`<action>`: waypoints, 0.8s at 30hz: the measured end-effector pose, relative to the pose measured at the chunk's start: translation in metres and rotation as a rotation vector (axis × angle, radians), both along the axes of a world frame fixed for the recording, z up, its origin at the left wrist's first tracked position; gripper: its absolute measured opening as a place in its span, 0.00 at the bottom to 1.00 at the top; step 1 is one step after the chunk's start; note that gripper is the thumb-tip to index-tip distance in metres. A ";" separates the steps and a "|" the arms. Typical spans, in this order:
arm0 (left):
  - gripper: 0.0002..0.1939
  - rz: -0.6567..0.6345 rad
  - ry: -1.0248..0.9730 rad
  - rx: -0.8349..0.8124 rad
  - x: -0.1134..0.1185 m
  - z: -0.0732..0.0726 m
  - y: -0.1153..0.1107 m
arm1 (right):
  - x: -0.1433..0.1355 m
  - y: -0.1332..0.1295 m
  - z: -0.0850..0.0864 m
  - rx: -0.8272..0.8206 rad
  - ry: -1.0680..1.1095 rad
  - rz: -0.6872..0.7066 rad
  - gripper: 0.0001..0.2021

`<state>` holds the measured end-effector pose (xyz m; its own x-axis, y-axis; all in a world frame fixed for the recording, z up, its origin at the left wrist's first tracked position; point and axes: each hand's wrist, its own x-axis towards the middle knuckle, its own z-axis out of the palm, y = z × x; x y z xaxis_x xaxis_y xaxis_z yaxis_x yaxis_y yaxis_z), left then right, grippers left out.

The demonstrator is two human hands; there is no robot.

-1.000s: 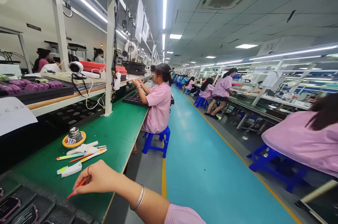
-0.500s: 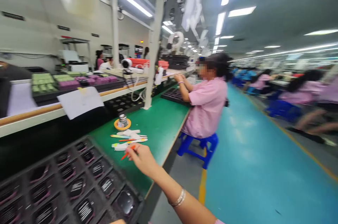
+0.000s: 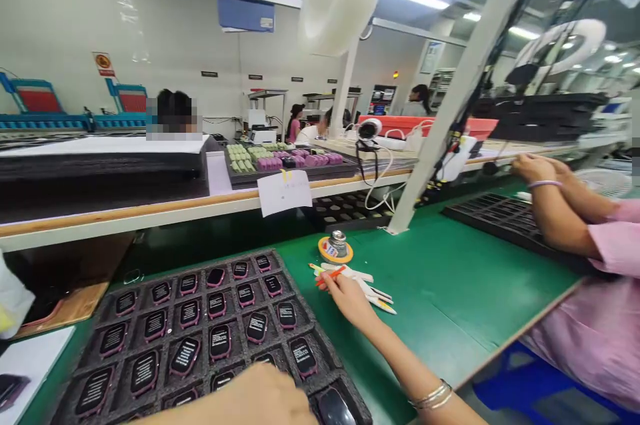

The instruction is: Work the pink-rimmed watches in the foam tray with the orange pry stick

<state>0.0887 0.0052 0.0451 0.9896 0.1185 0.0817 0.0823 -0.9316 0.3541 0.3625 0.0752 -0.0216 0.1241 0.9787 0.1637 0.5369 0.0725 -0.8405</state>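
My right hand (image 3: 343,288), with a bracelet on its wrist, pinches a slim orange pen-like stick (image 3: 331,275). It is over the green bench, beside a few white-and-yellow strips or tools (image 3: 373,291) that I cannot identify. Low in the view, my left hand (image 3: 265,395) is above the near part of a dark foam tray (image 3: 200,308); its fingers are curled out of sight and blurred. In the tray's compartments lie several smartwatch bodies, such as one watch (image 3: 220,341) with a purple frame and white text on its black screen.
A small metal bottle (image 3: 338,243) stands in an orange-rimmed roll (image 3: 325,258) behind the strips. At right, a co-worker's hands (image 3: 537,171) are above another black tray (image 3: 493,211). A slanted white post (image 3: 435,151) and a shelf (image 3: 150,215) border the bench's back.
The view has swung left and down, bringing more of the watch tray and my left hand into sight. My right hand still holds the orange stick near the strips.
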 end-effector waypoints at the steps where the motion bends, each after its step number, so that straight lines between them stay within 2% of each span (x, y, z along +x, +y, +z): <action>1: 0.07 0.103 0.020 0.075 0.000 0.001 0.014 | -0.001 0.007 0.002 0.006 0.009 0.000 0.13; 4: 0.16 0.369 -0.041 0.139 0.001 0.003 0.061 | -0.016 0.027 0.007 0.044 0.038 0.028 0.13; 7: 0.17 0.589 -0.099 0.150 0.008 -0.006 0.111 | -0.046 0.052 0.010 0.103 0.073 0.051 0.13; 9: 0.17 0.690 -0.122 0.152 0.015 -0.016 0.139 | -0.066 0.072 0.010 0.137 0.114 0.051 0.13; 11: 0.16 0.739 -0.135 0.152 0.021 -0.026 0.158 | -0.082 0.092 0.007 0.161 0.172 0.037 0.13; 13: 0.16 0.758 -0.151 0.149 0.024 -0.034 0.169 | -0.092 0.109 0.003 0.172 0.239 0.009 0.14; 16: 0.16 0.754 -0.181 0.145 0.021 -0.040 0.174 | -0.097 0.125 -0.006 0.156 0.332 -0.023 0.14; 24: 0.13 0.733 -0.300 0.051 0.011 -0.045 0.175 | -0.094 0.119 -0.018 0.057 0.407 -0.013 0.14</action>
